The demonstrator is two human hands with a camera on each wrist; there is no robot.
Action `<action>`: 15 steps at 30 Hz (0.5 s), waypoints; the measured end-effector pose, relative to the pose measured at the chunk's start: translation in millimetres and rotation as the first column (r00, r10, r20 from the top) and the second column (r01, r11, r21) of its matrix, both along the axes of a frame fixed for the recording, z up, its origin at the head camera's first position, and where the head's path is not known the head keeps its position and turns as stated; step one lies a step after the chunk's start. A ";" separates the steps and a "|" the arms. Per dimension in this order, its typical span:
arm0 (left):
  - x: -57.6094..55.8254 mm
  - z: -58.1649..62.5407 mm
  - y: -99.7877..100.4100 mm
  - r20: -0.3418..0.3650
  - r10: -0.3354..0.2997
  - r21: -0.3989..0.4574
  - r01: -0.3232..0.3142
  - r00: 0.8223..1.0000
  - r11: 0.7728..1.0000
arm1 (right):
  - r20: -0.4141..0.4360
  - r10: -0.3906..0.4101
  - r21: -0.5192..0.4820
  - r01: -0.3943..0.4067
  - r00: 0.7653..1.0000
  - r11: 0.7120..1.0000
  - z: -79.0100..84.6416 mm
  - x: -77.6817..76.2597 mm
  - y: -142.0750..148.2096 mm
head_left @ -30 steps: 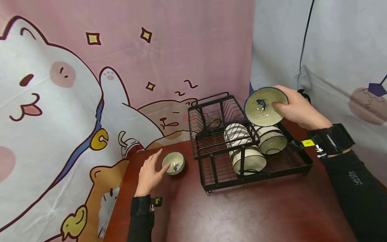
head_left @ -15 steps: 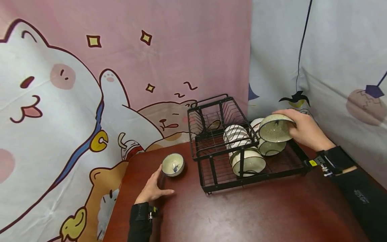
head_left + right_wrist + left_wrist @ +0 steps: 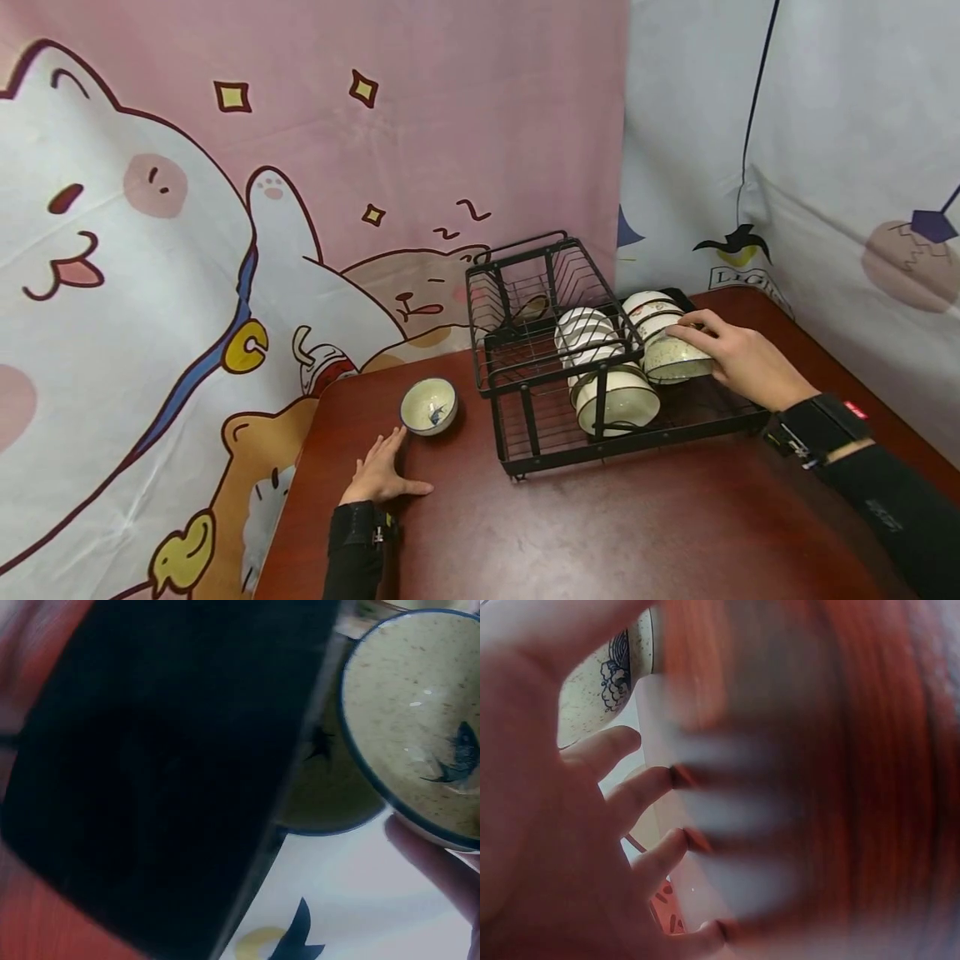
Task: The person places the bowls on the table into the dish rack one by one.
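Note:
My right hand [image 3: 746,358] grips a speckled cream bowl [image 3: 675,367] with its thumb and fingers. This bowl tilts on its side at the front of the right row in the black dish rack [image 3: 528,423]. In the right wrist view, the held bowl [image 3: 409,697] shows a blue rim and a dark fish inside, with a finger against its outside. My left hand [image 3: 377,475] rests its fingertips on the table, fingers spread. Just beyond those fingertips stands a small upright bowl [image 3: 429,404] with a fish inside; its patterned side [image 3: 592,705] shows in the left wrist view.
White bowls [image 3: 588,337] stand tilted in a row under the rack's upper tier, with a larger cream bowl [image 3: 621,407] in front. The reddish-brown table [image 3: 600,533] reaches a printed cloth backdrop [image 3: 450,125] behind and at the right.
My right hand has lowered the bowl from above the rack into the right row, turning it over toward its side. My left hand has drawn back from the small bowl toward me.

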State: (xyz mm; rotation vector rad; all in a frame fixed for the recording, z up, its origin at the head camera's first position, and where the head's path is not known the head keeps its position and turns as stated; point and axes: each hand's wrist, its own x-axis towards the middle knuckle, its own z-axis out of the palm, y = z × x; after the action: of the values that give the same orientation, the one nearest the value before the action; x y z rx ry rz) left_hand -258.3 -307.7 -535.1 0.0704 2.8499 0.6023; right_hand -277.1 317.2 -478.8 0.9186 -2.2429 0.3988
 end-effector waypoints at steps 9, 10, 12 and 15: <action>-0.1 -1.7 -1.4 0.008 0.004 -0.005 -0.004 1.000 1.000 | -0.090 0.033 0.177 -0.017 0.995 0.984 -14.4 4.0 6.8; 0.1 -1.8 -1.6 0.010 0.003 -0.006 -0.003 1.000 1.000 | -0.094 0.038 0.194 -0.019 0.995 0.981 -17.0 3.6 7.2; -0.1 -2.8 -2.5 0.014 0.002 -0.007 -0.002 1.000 1.000 | -0.098 0.039 0.228 -0.015 0.994 0.974 -22.0 1.6 7.9; -1.0 -4.9 -4.0 0.015 0.000 0.000 0.000 1.000 1.000 | -0.100 0.018 0.285 0.011 0.995 0.959 -27.8 -1.1 8.0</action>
State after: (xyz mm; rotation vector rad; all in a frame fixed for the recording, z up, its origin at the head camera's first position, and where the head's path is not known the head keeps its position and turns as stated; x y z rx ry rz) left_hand -259.3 -311.6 -540.0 0.0659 2.8354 0.6004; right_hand -278.2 325.2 -506.6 1.0636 -2.2405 0.0263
